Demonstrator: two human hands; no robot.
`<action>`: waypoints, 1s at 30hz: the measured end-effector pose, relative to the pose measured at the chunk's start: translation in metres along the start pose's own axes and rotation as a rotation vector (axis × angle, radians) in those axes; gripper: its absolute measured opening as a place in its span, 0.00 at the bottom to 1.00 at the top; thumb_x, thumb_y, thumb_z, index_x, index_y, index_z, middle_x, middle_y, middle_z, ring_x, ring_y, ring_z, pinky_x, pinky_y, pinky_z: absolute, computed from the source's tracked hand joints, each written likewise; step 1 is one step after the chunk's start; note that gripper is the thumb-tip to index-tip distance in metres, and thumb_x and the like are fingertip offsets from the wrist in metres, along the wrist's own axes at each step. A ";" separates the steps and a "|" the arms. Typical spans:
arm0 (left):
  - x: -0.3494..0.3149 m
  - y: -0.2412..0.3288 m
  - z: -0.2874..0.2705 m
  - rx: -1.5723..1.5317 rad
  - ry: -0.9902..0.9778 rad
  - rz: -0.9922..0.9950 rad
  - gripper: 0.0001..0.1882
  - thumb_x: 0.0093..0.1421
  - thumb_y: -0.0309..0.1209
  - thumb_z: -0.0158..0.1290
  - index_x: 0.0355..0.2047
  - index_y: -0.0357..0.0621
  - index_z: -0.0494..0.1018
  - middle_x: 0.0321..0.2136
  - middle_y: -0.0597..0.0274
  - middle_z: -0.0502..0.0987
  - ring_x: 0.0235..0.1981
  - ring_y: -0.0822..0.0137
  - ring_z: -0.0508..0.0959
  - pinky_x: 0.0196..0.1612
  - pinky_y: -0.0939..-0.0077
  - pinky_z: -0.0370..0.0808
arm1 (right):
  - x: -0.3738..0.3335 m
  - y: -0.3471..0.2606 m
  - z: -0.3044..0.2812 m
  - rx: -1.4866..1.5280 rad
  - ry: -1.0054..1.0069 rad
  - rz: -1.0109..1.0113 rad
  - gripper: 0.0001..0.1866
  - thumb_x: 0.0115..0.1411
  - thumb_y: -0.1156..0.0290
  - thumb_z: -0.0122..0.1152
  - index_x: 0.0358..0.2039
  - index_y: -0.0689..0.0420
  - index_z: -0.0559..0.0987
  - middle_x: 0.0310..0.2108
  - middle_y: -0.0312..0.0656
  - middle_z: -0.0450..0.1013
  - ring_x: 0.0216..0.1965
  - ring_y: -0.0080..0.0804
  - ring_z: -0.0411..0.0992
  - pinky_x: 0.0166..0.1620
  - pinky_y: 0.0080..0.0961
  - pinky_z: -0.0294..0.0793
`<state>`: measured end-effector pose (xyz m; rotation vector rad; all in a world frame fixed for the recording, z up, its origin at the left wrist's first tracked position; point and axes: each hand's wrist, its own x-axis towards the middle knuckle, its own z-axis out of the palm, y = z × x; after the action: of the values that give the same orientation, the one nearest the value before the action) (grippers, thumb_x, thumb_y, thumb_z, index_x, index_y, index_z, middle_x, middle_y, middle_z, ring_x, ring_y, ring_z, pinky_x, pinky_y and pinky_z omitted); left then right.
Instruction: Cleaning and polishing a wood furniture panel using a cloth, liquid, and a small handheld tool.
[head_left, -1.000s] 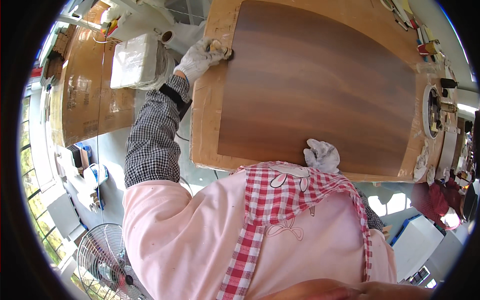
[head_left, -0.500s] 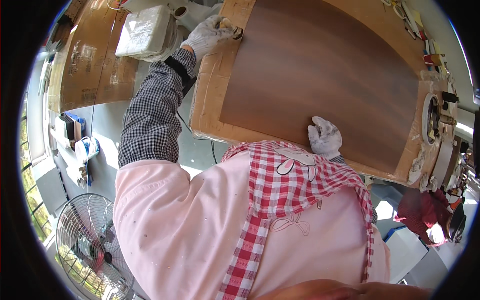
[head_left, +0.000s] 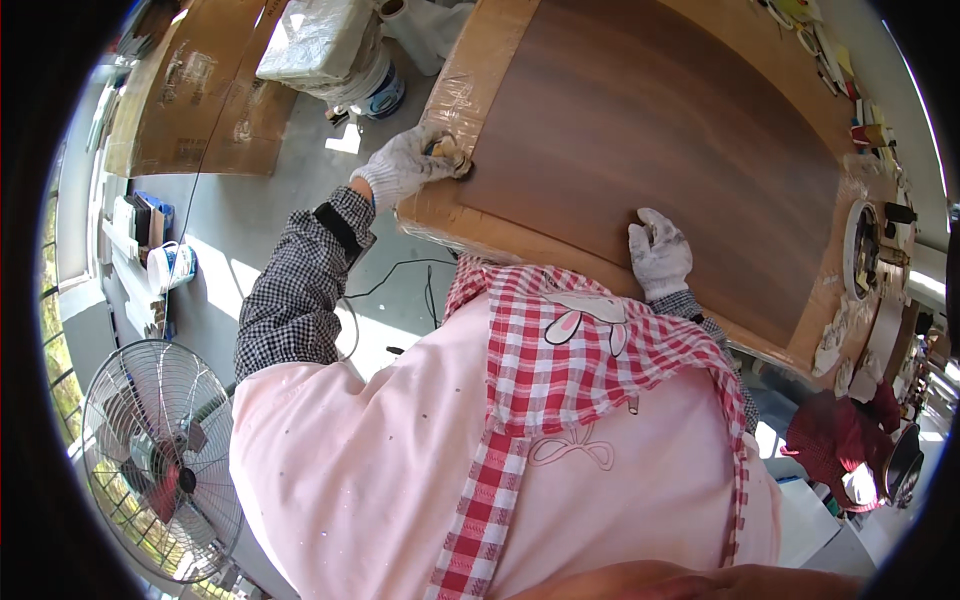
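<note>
A large dark brown wood-grain panel (head_left: 660, 150) lies flat on a cardboard-covered table (head_left: 440, 215) in front of me. My left hand (head_left: 405, 165), in a white work glove, grips a small tan pad (head_left: 447, 152) pressed against the panel's left edge. My right hand (head_left: 660, 250), also gloved, rests flat with fingers spread on the panel's near edge. Both sleeves are black-and-white checked. A pink apron with red gingham trim fills the lower part of the view.
A white bucket (head_left: 375, 85) with a wrapped bundle (head_left: 315, 40) on top stands on the floor at the left. Cardboard sheets (head_left: 190, 95) lie further left. A standing fan (head_left: 160, 460) is at lower left. Small tools line the table's far right edge (head_left: 870, 130).
My left hand has slid with the pad down the panel's left edge toward me. My right hand stays on the near edge. My head has shifted, so the panel sits lower in view.
</note>
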<state>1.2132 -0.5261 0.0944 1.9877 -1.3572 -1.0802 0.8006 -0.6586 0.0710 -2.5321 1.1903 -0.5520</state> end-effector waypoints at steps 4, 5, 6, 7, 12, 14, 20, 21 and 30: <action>-0.002 -0.008 -0.005 -0.212 0.079 -0.029 0.23 0.60 0.33 0.61 0.54 0.42 0.71 0.43 0.61 0.78 0.44 0.69 0.77 0.51 0.77 0.72 | 0.001 0.000 0.000 0.006 -0.068 0.065 0.17 0.60 0.59 0.61 0.45 0.55 0.80 0.38 0.44 0.80 0.38 0.42 0.78 0.45 0.37 0.77; 0.010 -0.008 -0.010 -0.214 0.084 -0.031 0.23 0.60 0.33 0.61 0.54 0.42 0.71 0.43 0.61 0.78 0.44 0.69 0.77 0.51 0.77 0.72 | 0.001 -0.001 0.000 -0.005 -0.049 0.040 0.17 0.61 0.58 0.61 0.45 0.55 0.80 0.41 0.44 0.80 0.40 0.42 0.78 0.46 0.37 0.77; 0.026 -0.006 -0.015 -0.163 0.143 0.011 0.23 0.60 0.34 0.61 0.54 0.42 0.71 0.43 0.61 0.78 0.44 0.69 0.77 0.51 0.77 0.72 | 0.003 0.001 0.000 -0.006 -0.049 0.033 0.17 0.61 0.58 0.61 0.45 0.55 0.80 0.41 0.44 0.80 0.40 0.42 0.78 0.46 0.37 0.77; 0.040 -0.002 -0.018 -0.111 0.202 0.053 0.24 0.61 0.35 0.60 0.55 0.42 0.71 0.44 0.60 0.78 0.45 0.69 0.77 0.51 0.77 0.72 | 0.005 0.002 0.000 -0.012 -0.063 0.043 0.17 0.61 0.58 0.60 0.45 0.55 0.80 0.43 0.44 0.79 0.41 0.43 0.78 0.48 0.37 0.77; 0.095 0.036 -0.022 -0.040 0.260 0.041 0.20 0.61 0.30 0.60 0.53 0.40 0.71 0.43 0.64 0.78 0.46 0.72 0.76 0.51 0.78 0.73 | 0.005 0.000 0.002 -0.061 -0.079 0.069 0.17 0.61 0.58 0.60 0.46 0.53 0.80 0.46 0.43 0.79 0.45 0.44 0.77 0.50 0.37 0.76; 0.096 0.039 -0.015 -0.005 0.267 0.047 0.21 0.61 0.31 0.60 0.53 0.40 0.71 0.44 0.64 0.78 0.45 0.73 0.76 0.50 0.77 0.73 | 0.005 -0.001 0.002 -0.040 -0.074 0.096 0.17 0.61 0.58 0.60 0.46 0.53 0.80 0.47 0.43 0.79 0.46 0.44 0.77 0.50 0.37 0.76; 0.066 -0.030 0.009 -0.099 0.181 0.161 0.29 0.59 0.42 0.62 0.57 0.41 0.70 0.48 0.49 0.78 0.49 0.54 0.78 0.52 0.67 0.73 | 0.009 -0.005 0.000 -0.027 -0.091 0.115 0.17 0.62 0.58 0.60 0.46 0.53 0.81 0.45 0.43 0.79 0.44 0.42 0.78 0.49 0.34 0.77; 0.048 -0.022 0.013 -0.109 0.107 0.089 0.29 0.59 0.41 0.62 0.57 0.41 0.70 0.48 0.48 0.78 0.49 0.52 0.78 0.52 0.67 0.73 | 0.008 0.000 0.001 -0.031 -0.090 0.115 0.17 0.62 0.58 0.60 0.46 0.53 0.81 0.45 0.43 0.79 0.44 0.42 0.78 0.49 0.34 0.77; -0.102 -0.004 0.038 -0.071 0.224 -0.126 0.25 0.57 0.35 0.62 0.53 0.43 0.70 0.48 0.52 0.77 0.50 0.57 0.77 0.53 0.68 0.72 | 0.006 0.009 0.009 -0.012 -0.031 0.100 0.18 0.62 0.56 0.60 0.46 0.53 0.81 0.44 0.43 0.80 0.42 0.38 0.79 0.48 0.34 0.77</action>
<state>1.1647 -0.4293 0.1036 2.0934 -1.0756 -0.9143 0.8021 -0.6678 0.0604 -2.4654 1.3041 -0.4820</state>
